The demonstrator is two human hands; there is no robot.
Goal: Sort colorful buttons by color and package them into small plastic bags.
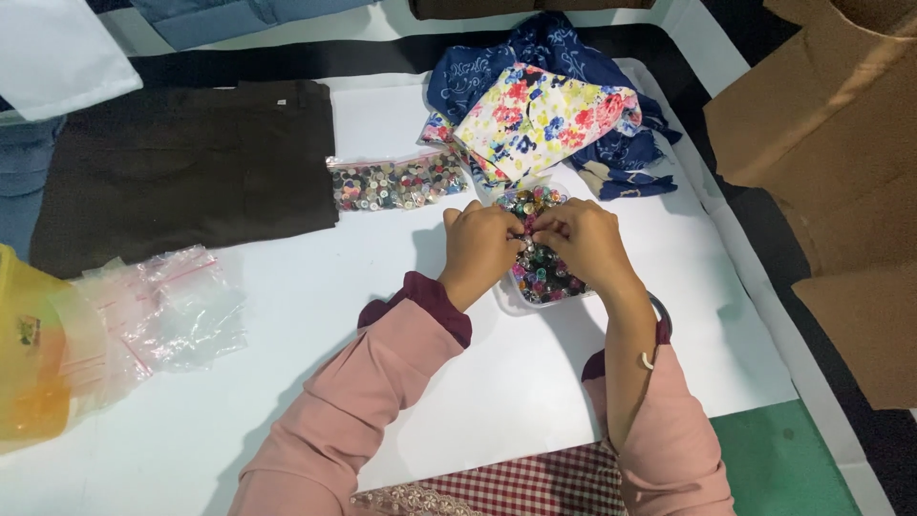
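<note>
Clear plastic tray of mixed buttons (544, 272) sits on the white table (401, 287), mostly hidden under my hands. Left hand (479, 244) and right hand (581, 239) meet over its middle, fingertips pinched together on something tiny; I cannot tell what, too small and covered. Tray's near rim pokes out below my right wrist. Zip bag of buttons (396, 182) lies just up-left of the left hand. Floral cloth (544, 119) on blue cloth (564, 57) just behind the tray. Dark brown fabric (181, 167) further left, empty clear bags (167, 306) near it. Yellow object (29, 354) cut off at left edge.
</note>
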